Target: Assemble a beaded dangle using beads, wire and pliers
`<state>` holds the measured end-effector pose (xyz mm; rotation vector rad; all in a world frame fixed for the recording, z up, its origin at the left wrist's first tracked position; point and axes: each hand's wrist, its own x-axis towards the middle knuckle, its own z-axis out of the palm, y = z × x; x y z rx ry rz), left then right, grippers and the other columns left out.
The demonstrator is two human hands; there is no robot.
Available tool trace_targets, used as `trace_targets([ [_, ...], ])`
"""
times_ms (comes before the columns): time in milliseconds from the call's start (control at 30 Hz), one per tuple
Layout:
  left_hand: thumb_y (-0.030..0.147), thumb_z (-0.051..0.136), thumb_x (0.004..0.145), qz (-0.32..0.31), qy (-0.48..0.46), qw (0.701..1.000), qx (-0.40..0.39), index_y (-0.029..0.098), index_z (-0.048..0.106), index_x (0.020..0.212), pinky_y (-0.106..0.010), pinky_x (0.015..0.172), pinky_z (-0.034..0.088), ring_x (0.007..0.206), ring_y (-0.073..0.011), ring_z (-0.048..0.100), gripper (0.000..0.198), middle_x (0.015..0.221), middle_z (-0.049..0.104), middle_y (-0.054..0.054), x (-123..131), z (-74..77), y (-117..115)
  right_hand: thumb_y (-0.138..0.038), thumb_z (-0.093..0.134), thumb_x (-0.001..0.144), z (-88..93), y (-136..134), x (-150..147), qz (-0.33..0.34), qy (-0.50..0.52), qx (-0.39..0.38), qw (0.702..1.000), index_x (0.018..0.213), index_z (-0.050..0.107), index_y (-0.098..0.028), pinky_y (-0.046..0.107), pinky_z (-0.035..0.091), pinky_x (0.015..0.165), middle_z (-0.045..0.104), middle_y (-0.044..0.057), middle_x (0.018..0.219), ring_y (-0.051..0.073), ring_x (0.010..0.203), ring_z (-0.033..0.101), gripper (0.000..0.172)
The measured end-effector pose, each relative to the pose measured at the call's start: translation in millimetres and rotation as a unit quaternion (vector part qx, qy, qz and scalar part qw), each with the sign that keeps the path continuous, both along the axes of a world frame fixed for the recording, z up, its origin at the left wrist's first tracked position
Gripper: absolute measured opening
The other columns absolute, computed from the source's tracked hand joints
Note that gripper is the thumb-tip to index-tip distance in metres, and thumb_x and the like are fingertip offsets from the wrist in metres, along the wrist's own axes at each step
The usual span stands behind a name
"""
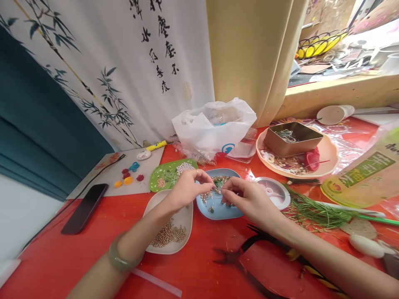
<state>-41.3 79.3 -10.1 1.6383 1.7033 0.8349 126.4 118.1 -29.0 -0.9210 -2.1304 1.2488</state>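
Note:
My left hand [189, 187] is over the left side of a blue tray [229, 212], its thumb and fingers brought together in a pinch. Facing it, my right hand [249, 200] pinches above the tray's right side. Whatever lies between the fingertips is too small to make out. Gold and green beads [206, 197] lie in the blue tray under my hands. Below my left forearm, a white dish [184, 216] holds many small gold beads [171, 235]. A green tray [156, 179] with white and pale beads sits behind my left hand.
Black-handled pliers [230, 256] lie in front of my right forearm. A phone [84, 208] is at left. Behind stand a white plastic bag [212, 128] and a peach tray [330, 160] bearing a metal box [288, 145]. A thread spool [282, 195] and green strands [324, 214] lie right.

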Motion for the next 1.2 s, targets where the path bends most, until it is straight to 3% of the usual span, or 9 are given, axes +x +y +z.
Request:
trace_targets([
  [67,0.021,0.061,0.068,0.036,-0.184,0.982,-0.034,0.013,0.059,0.069,-0.022,0.057,0.042,0.061,-0.0098,0.051,0.008,0.067,0.058,-0.001,0,3.8,-6,-0.022,0.044,0.078,2.4,-3,0,0.011,0.024,-0.011,1.0,0.069,0.05,-0.018,0.023,0.045,0.054,0.06,0.0,0.063,0.012,0.058,0.057,0.012],
  [133,0.02,0.066,0.064,0.06,-0.303,0.949,-0.058,0.013,0.06,0.067,-0.02,0.056,0.041,0.058,-0.0076,0.049,0.01,0.065,0.057,0.001,1,7.2,-11,-0.023,0.044,0.079,6.0,-8,0,0.023,0.05,-0.021,0.998,0.069,0.05,-0.018,0.022,0.046,0.055,0.06,0.0,0.064,0.011,0.06,0.057,0.012],
  [300,0.018,0.07,0.06,0.07,-0.42,0.899,-0.101,0.013,0.061,0.068,-0.019,0.055,0.041,0.058,-0.006,0.05,0.013,0.069,0.058,0.001,1,10.5,-17,-0.023,0.043,0.081,17.9,-19,2,0.056,0.11,-0.041,0.992,0.071,0.05,-0.018,0.025,0.045,0.06,0.062,0.003,0.075,0.013,0.07,0.058,0.014],
  [500,0.015,0.071,0.058,0.063,-0.463,0.878,-0.105,0.014,0.062,0.065,-0.02,0.055,0.041,0.057,-0.0062,0.053,0.011,0.067,0.058,0.002,5,9.4,-19,-0.025,0.043,0.08,26.4,-24,2,0.034,0.109,-0.055,0.992,0.069,0.051,-0.018,0.026,0.042,0.057,0.061,0.004,0.075,0.014,0.069,0.056,0.016],
  [867,0.017,0.073,0.059,0.046,-0.484,0.867,-0.112,0.013,0.067,0.066,-0.019,0.052,0.042,0.056,-0.0078,0.055,0.011,0.065,0.061,0.0,5,4.6,-22,-0.026,0.047,0.077,29.3,-27,0,0.047,0.159,-0.163,0.973,0.066,0.049,-0.017,0.024,0.043,0.059,0.059,0.003,0.071,0.013,0.069,0.055,0.015],
  [1200,0.022,0.074,0.06,0.021,-0.519,0.845,-0.125,0.012,0.067,0.065,-0.02,0.051,0.042,0.056,-0.0083,0.053,0.013,0.066,0.059,-0.001,10,3.4,-25,-0.027,0.048,0.076,29.4,-28,-1,0.036,0.158,-0.158,0.974,0.065,0.05,-0.017,0.024,0.042,0.059,0.059,0.002,0.068,0.012,0.066,0.055,0.015],
])
